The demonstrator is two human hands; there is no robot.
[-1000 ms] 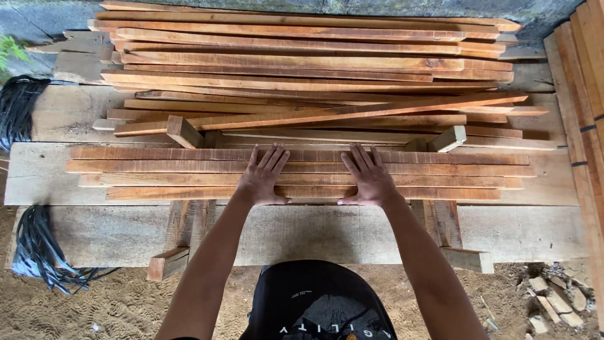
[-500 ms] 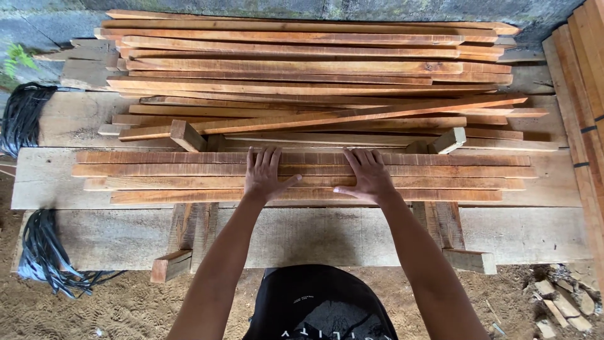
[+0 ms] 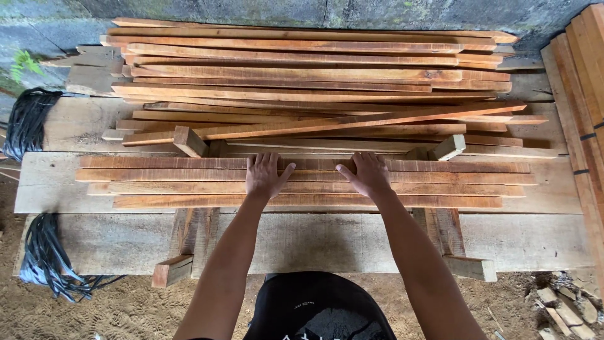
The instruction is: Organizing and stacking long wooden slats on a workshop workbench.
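Observation:
Several long reddish wooden slats [image 3: 440,177] lie side by side across a pale wide plank [image 3: 553,195]. My left hand [image 3: 265,175] rests flat on them, fingers spread, a little left of the middle. My right hand [image 3: 367,174] presses flat on the same slats just to the right, thumb pointing toward the left hand. Neither hand grips anything. Both forearms reach in from the bottom of the view.
A larger heap of slats [image 3: 302,75] lies behind, with one slat [image 3: 327,124] lying diagonally. Short wooden blocks [image 3: 189,141] stand by the pile. Black cable coils [image 3: 47,258] lie at the left, planks [image 3: 585,82] at the right, rubble [image 3: 566,305] on the sandy floor.
Both hands have stayed flat on the front slats, moving only slightly; the view has shifted a little.

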